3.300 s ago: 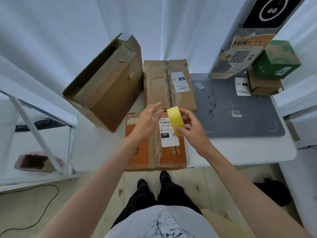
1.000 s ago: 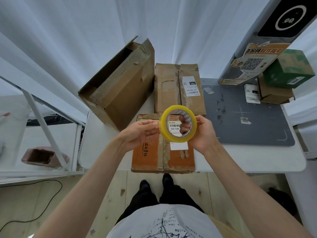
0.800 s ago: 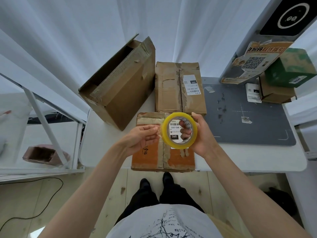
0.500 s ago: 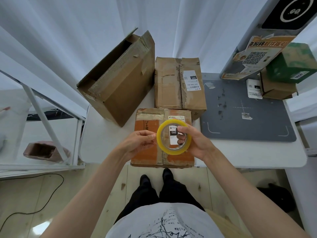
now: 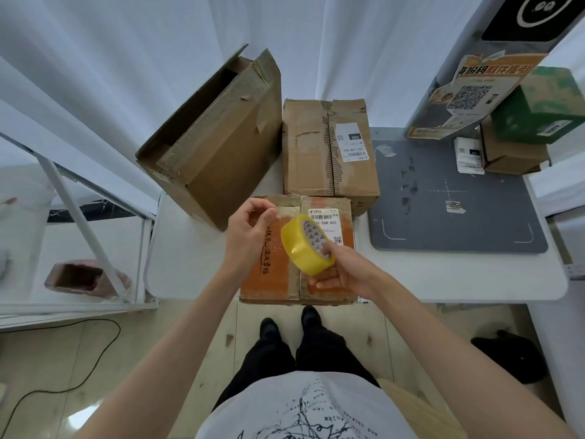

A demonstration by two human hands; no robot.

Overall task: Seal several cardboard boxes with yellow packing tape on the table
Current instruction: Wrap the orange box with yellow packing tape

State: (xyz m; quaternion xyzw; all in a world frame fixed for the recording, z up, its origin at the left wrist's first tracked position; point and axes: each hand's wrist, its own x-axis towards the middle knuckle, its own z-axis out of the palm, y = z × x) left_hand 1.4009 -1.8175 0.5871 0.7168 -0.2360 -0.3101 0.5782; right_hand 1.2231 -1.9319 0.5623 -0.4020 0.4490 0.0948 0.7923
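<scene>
My right hand (image 5: 345, 274) grips a roll of yellow packing tape (image 5: 302, 248), tilted, over an orange-topped cardboard box (image 5: 272, 274) at the table's front edge. My left hand (image 5: 248, 234) hovers just left of the roll, thumb and forefinger pinched near the box's far left corner; whether a tape end is between them is too faint to tell. Behind it lies a closed brown box (image 5: 316, 153) with a white label. A tall brown box (image 5: 215, 147) with open flaps leans at the back left.
A grey mat (image 5: 459, 217) covers the right part of the white table (image 5: 443, 280). A green box (image 5: 544, 106) on a small brown box (image 5: 506, 153) and a sign stand (image 5: 468, 90) sit at the back right. White curtains hang behind; a glass-and-metal frame stands at left.
The tape roll has turned from facing me flat to tilted on edge and moved lower over the orange box. My left hand has drawn away to the left, fingers pinched.
</scene>
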